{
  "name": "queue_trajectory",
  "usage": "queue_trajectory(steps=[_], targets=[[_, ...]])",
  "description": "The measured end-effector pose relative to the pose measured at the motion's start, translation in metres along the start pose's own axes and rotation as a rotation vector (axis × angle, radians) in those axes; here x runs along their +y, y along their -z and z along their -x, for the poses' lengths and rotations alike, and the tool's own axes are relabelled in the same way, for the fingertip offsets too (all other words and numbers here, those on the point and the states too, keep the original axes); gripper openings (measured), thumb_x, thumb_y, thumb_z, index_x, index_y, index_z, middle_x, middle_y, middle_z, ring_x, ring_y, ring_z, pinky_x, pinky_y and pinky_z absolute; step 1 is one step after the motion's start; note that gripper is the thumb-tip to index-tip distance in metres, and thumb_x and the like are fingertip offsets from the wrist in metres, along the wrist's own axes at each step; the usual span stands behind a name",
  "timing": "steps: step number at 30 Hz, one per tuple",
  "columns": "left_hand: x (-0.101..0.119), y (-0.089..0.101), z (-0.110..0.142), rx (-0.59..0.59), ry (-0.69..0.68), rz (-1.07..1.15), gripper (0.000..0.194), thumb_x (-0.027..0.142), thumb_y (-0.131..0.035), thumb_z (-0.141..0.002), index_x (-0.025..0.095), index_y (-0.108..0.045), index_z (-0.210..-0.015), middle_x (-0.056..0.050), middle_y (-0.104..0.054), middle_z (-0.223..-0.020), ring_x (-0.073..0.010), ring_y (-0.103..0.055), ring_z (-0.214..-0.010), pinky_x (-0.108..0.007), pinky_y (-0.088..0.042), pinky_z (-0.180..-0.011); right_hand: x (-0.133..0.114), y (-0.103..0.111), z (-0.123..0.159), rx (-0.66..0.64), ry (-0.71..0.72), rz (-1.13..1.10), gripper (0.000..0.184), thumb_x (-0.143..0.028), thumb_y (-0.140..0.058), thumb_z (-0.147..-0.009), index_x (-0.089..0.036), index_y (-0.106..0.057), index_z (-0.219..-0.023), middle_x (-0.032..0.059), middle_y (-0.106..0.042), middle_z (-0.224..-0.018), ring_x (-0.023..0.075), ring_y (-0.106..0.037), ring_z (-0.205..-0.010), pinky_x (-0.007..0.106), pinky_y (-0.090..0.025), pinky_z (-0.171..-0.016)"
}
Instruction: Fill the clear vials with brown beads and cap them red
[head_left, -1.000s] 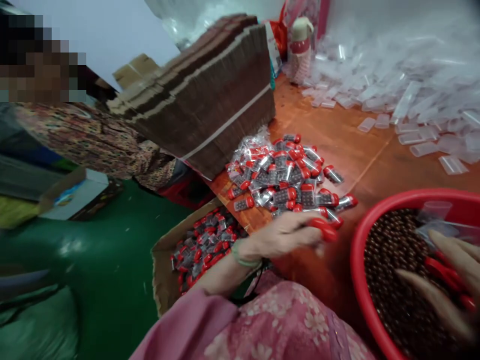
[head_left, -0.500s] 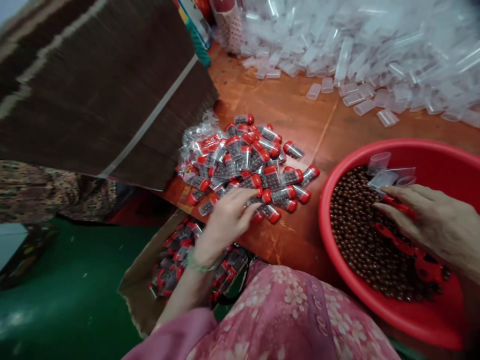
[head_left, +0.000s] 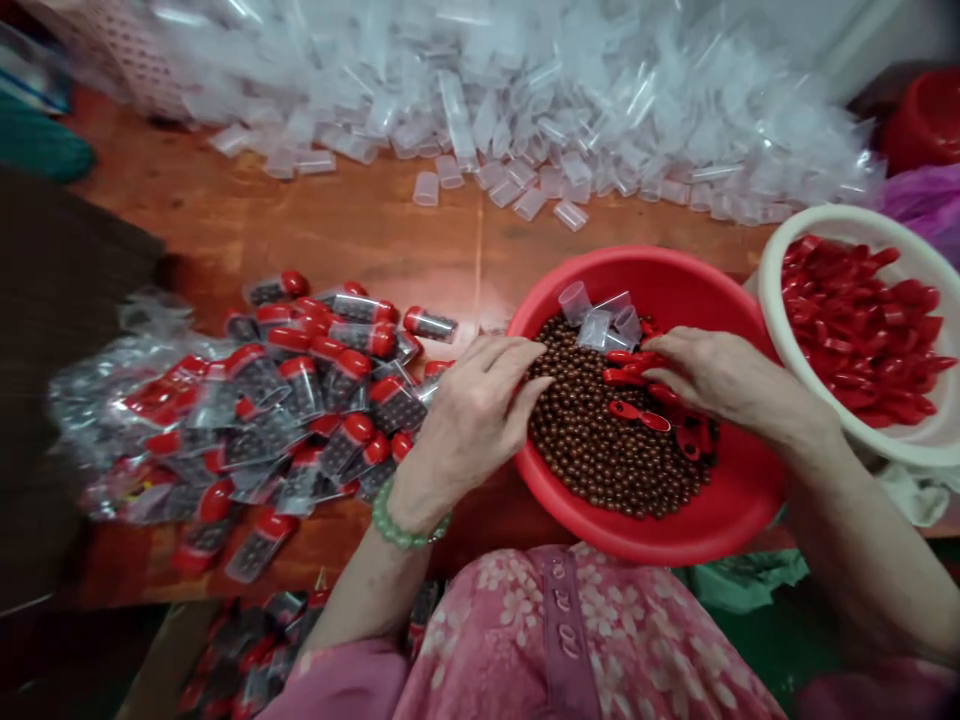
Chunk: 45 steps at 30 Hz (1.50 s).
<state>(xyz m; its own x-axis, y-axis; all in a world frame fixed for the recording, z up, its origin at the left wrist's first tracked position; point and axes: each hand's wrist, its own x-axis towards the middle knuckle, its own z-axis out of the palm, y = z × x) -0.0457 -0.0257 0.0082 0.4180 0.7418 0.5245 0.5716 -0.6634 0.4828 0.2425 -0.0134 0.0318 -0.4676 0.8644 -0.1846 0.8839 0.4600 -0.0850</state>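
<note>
Both hands at the red basin of brown balls

Your left hand [head_left: 476, 420] is at the left rim of the red basin [head_left: 742, 490], fingers curved and thumb parted from them, with nothing visible between. Your right hand [head_left: 712, 375] reaches in over the opposite side, its fingertips and thumb at the red plastic pieces [head_left: 626, 375]; you may have one pinched, but I cannot tell.

Those pieces lie on the glossy brown balls [head_left: 592, 450] in the basin, and a few clear plastic tubes [head_left: 594, 328] lie near its far side, just beyond your right fingertips.

To your left, a pile of red-capped clear containers [head_left: 300, 390] filled with dark balls covers part of the orange-brown table [head_left: 337, 220], beside a crinkled clear plastic bag [head_left: 90, 420]. More such containers [head_left: 255, 650] sit below the table edge, partly in shadow. Across the back spreads a large heap of empty clear tubes [head_left: 525, 110]. On your right, the white tub [head_left: 769, 290], just beside the basin, holds many loose red parts [head_left: 862, 330]
</note>
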Motion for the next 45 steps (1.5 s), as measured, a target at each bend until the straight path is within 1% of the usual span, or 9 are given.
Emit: queue_trajectory(steps=[9,13,19,22,26,29,32,36,45], targets=[[0.002,-0.036,-0.043,-0.270,0.007,0.044,0.020,0.014,-0.047,-0.100,0.012,-0.066,-0.106,-0.012,-0.073,-0.108,-0.0215,-0.068,-0.101,-0.037,-0.056,-0.092,-0.019,-0.024,-0.021,-0.076,0.134,0.031,0.023,-0.021,-0.048,-0.098,-0.014,-0.069,-0.091,0.0143,-0.061,-0.099,0.0227,-0.057,-0.087,0.034,-0.045,-0.076],[0.004,-0.037,-0.044,-0.349,0.024,0.067,0.020,0.017,-0.048,-0.100,0.012,-0.065,-0.109,-0.012,-0.071,-0.107,-0.0216,-0.067,-0.100,-0.038,-0.056,-0.091,-0.010,-0.019,-0.018,0.045,0.091,-0.403,0.013,-0.028,-0.058,-0.094,-0.017,-0.065,-0.093,0.0111,-0.065,-0.101,0.0223,-0.060,-0.092,0.037,-0.049,-0.085],[0.009,-0.038,-0.037,-0.491,0.026,0.043,0.019,0.018,-0.051,-0.099,0.011,-0.065,-0.110,-0.013,-0.071,-0.109,-0.0243,-0.067,-0.103,-0.040,-0.055,-0.093,0.000,-0.015,-0.008,0.124,-0.132,-0.988,0.035,-0.048,-0.076,-0.079,-0.020,-0.054,-0.082,-0.0020,-0.058,-0.076,0.0123,-0.053,-0.066,0.026,-0.046,-0.061],[0.004,-0.038,-0.037,-0.453,0.043,0.047,0.019,0.015,-0.049,-0.100,0.013,-0.064,-0.111,-0.012,-0.072,-0.111,-0.0227,-0.068,-0.103,-0.038,-0.056,-0.092,-0.005,-0.012,-0.005,0.061,-0.116,-0.917,0.034,-0.045,-0.075,-0.080,-0.020,-0.053,-0.087,-0.0035,-0.057,-0.074,0.0119,-0.053,-0.065,0.024,-0.043,-0.060],[-0.007,-0.042,-0.054,-0.443,0.060,-0.057,0.022,0.013,-0.047,-0.098,0.011,-0.064,-0.113,-0.013,-0.072,-0.108,-0.0243,-0.068,-0.100,-0.039,-0.056,-0.089,-0.016,-0.002,0.000,-0.319,0.021,-0.507,0.016,-0.032,-0.067,-0.089,-0.020,-0.057,-0.092,-0.0028,-0.060,-0.071,0.0124,-0.055,-0.060,0.024,-0.035,-0.057],[-0.008,-0.049,-0.074,-0.543,-0.096,-0.157,0.039,0.001,-0.040,-0.094,0.011,-0.058,-0.127,-0.015,-0.066,-0.125,-0.0242,-0.065,-0.111,-0.040,-0.054,-0.097,-0.013,-0.001,0.003,-0.408,0.047,-0.178,0.005,-0.020,-0.061,-0.089,-0.019,-0.063,-0.093,0.0029,-0.068,-0.080,0.0167,-0.063,-0.067,0.027,-0.033,-0.058],[-0.002,-0.059,-0.088,-0.682,-0.266,-0.266,0.050,-0.003,-0.036,-0.093,0.012,-0.053,-0.136,-0.019,-0.051,-0.148,-0.0269,-0.059,-0.125,-0.045,-0.050,-0.104,0.000,-0.004,0.007,-0.334,-0.030,0.058,0.015,-0.021,-0.060,-0.090,-0.018,-0.068,-0.101,0.0094,-0.073,-0.093,0.0239,-0.069,-0.082,0.030,-0.040,-0.065],[0.004,-0.076,-0.094,-0.788,-0.317,-0.376,0.034,0.007,-0.036,-0.099,0.011,-0.065,-0.117,-0.019,-0.060,-0.135,-0.0331,-0.057,-0.122,-0.049,-0.052,-0.096,0.010,-0.004,0.005,-0.151,-0.059,0.217,0.022,-0.033,-0.059,-0.093,-0.017,-0.067,-0.104,0.0128,-0.072,-0.099,0.0267,-0.068,-0.089,0.034,-0.045,-0.073],[-0.020,-0.061,-0.096,-0.635,-0.119,0.186,0.046,0.010,-0.060,-0.091,0.011,-0.050,-0.136,-0.017,-0.064,-0.130,-0.0264,-0.063,-0.120,-0.043,-0.052,-0.104,0.005,0.008,-0.016,0.149,0.076,-0.240,0.037,-0.026,-0.054,-0.097,-0.017,-0.058,-0.132,0.0142,-0.066,-0.123,0.0271,-0.065,-0.112,0.040,-0.052,-0.095]])
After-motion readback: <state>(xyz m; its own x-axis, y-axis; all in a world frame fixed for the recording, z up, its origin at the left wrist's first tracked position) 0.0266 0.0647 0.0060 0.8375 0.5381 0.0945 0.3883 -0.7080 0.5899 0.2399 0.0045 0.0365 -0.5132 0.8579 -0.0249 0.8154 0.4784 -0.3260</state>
